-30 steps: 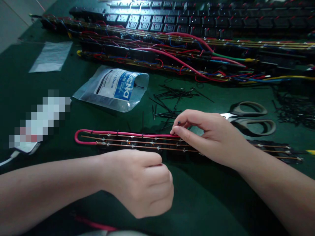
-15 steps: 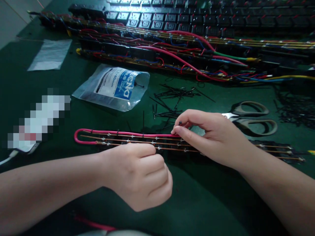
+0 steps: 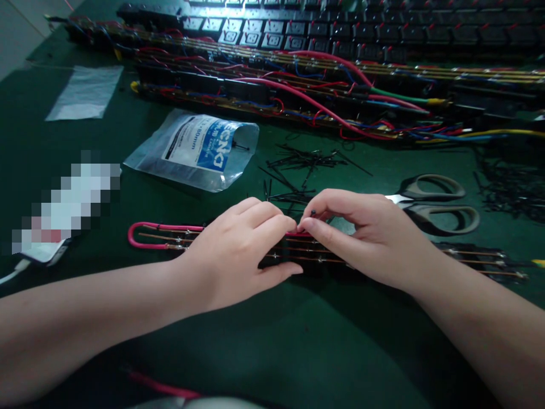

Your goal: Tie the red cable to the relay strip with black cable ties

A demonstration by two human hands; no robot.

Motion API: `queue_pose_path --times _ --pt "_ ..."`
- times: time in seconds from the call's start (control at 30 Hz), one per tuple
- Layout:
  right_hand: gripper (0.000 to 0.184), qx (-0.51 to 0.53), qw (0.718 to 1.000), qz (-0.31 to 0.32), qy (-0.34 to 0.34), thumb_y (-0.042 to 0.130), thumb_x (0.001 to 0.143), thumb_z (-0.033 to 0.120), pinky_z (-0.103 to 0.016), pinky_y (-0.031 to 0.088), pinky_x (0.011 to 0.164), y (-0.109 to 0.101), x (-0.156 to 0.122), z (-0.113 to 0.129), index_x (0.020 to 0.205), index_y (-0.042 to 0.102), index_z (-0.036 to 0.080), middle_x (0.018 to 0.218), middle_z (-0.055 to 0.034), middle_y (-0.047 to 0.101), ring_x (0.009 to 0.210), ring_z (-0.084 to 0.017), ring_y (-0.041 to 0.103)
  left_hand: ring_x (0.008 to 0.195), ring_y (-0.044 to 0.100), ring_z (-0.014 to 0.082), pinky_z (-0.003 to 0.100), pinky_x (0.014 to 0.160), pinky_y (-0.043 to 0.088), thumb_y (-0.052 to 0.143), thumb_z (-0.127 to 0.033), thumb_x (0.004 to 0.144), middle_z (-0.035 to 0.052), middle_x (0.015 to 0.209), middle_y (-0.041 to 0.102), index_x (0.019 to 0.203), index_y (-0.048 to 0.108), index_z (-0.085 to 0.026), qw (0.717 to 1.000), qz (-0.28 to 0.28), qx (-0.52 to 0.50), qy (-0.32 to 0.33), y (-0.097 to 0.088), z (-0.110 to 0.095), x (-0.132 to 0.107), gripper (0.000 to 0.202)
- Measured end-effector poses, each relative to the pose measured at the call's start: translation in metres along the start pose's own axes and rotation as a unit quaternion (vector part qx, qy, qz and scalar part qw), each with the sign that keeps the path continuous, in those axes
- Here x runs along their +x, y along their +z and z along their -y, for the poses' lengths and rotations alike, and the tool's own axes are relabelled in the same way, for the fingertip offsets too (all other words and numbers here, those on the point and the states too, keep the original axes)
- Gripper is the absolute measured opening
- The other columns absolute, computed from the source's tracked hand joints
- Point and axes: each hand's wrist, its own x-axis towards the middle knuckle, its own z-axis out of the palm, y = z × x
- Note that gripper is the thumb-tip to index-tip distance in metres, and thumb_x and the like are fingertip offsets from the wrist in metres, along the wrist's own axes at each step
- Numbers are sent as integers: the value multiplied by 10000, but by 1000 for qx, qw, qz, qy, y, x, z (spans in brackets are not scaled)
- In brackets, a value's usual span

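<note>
A black strip with copper-coloured rods (image 3: 472, 262) lies across the bench in front of me. Along its far edge runs a thick red cable (image 3: 170, 226), bent back in a loop at the left end. My right hand (image 3: 374, 238) pinches a small black cable tie (image 3: 313, 213) between thumb and forefinger, right at the cable. Over the strip, my left hand (image 3: 238, 244) is spread with thumb and fingers apart. Its fingertips reach the red cable beside my right fingertips, and its thumb lies on the near side. Whether the left fingers touch the tie is hidden.
Loose black cable ties (image 3: 306, 162) lie behind my hands, beside an opened plastic bag (image 3: 196, 153). Scissors (image 3: 411, 209) rest beyond my right hand. More wired strips (image 3: 255, 85) fill the back. At left are a pixelated white object (image 3: 70, 204) and a flat clear bag (image 3: 85, 94).
My left hand has opened from a fist and moved up to the red cable, beside the right fingertips. My right hand has stayed in place with the cable tie.
</note>
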Motion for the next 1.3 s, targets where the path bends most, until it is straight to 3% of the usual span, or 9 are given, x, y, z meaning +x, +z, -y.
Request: queue_pose_path --times 0.23,0.4,0.77,1.03,1.3 --pt "119 3 999 -39 -3 603 908 279 -247 462 557 0 -4 5 829 663 212 738 5 693 635 -130 616 953 580 217 357 790 511 661 -343 887 66 1027 664 1053 652 -180 999 38 -14 -27 -1 3 2 233" --pt "160 85 994 -59 14 595 924 346 -290 519 592 2 -11 12 854 685 233 796 -25 715 693 -173 654 963 593 215 349 786 515 659 -345 888 73 1053 676 1075 666 -184 999 29 -14 -18 0 6 0 246" --pt "105 84 991 -105 20 603 932 300 -304 526 633 7 -15 15 867 666 247 833 -8 705 689 -160 642 954 612 214 355 782 521 655 -313 877 60 1034 696 1040 706 -193 998 25 -46 -35 -1 7 4 209" --pt "115 78 992 -100 -4 591 939 297 -312 537 648 8 -11 9 869 674 259 850 -7 694 697 -161 632 968 611 219 368 817 520 649 -315 879 65 1034 698 1049 704 -178 999 27 -33 -31 -1 6 2 225" --pt "89 96 987 -127 -7 618 933 297 -262 526 642 11 -12 8 895 666 233 820 10 675 679 -121 630 957 610 225 364 808 521 659 -307 872 71 1029 690 1056 681 -160 1000 17 -17 -9 -1 6 2 237"
